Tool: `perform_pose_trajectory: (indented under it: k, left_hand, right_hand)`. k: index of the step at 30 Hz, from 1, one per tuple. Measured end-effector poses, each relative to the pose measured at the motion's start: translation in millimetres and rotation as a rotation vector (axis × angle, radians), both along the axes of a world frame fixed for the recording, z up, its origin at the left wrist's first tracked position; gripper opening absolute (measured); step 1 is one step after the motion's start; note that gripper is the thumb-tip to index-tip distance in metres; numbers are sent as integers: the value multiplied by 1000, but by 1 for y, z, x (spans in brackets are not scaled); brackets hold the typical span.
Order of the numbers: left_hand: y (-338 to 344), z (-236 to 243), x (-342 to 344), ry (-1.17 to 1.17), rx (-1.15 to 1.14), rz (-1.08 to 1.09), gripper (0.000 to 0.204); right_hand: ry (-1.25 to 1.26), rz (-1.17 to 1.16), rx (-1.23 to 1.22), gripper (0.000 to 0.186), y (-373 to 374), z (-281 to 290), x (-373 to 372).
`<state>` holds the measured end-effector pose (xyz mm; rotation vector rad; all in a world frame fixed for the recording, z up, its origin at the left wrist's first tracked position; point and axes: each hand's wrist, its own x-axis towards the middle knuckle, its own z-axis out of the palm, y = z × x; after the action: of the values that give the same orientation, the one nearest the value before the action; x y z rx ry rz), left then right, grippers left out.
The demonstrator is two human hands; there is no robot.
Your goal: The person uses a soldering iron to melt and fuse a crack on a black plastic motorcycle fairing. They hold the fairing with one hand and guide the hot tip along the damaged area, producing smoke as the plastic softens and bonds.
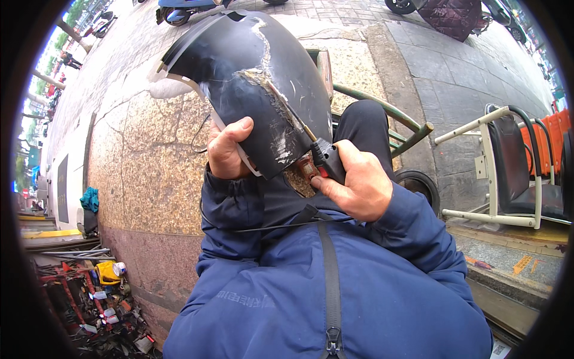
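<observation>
I hold a curved black plastic panel (221, 54) over my lap, its surface scuffed and crossed by a rough, pale, ragged seam (259, 76). My left hand (227, 149) is closed around the panel’s left edge, thumb on the outer face. My right hand (353, 182) grips the black handle of a soldering-iron-like tool (327, 160) with a red button. Its long thin metal rod lies up along the seam on the panel; whether the tip touches is unclear. A thin black cord (266, 227) crosses my jacket. A small rusty piece (306, 169) shows beside the handle, partly hidden.
A green metal frame (388, 109) and a dark wheel (424, 185) are beyond my knee. A black-seated chair with cream tubes (501, 155) stands right. A cluttered heap of tools and parts (89, 305) lies lower left. Parked scooters (176, 13) line the pavement ahead.
</observation>
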<state>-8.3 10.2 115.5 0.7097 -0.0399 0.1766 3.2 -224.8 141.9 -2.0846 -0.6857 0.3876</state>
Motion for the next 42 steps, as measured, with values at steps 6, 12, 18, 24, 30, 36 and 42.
perform_pose_trajectory:
  k: [6, 12, 18, 24, 30, 36, 42]
  left_hand:
    - [-1, 0, 0, 21, -54, -12, 49]
    - [3, -2, -2, 8, -46, 6, 51]
    - [26, -15, -2, 59, -150, -113, 59]
    - [49, -35, 3, -154, -177, -269, 71]
    - [65, -50, -3, -163, -121, -266, 71]
    - [50, -47, -10, -98, -69, -157, 72]
    - [36, -44, -14, -93, -79, -177, 70]
  right_hand:
    - [-1, -1, 23, 35, 1, -1, 2]
    - [18, -55, 91, 35, -4, -5, 3]
    - [130, -72, 103, 36, -6, -22, 13]
    - [169, -27, 165, 36, -4, -40, 18]
    - [269, -43, 255, 35, -1, -46, 21]
    - [299, -83, 216, 35, -9, -36, 22]
    - [243, -75, 192, 30, -15, -33, 12]
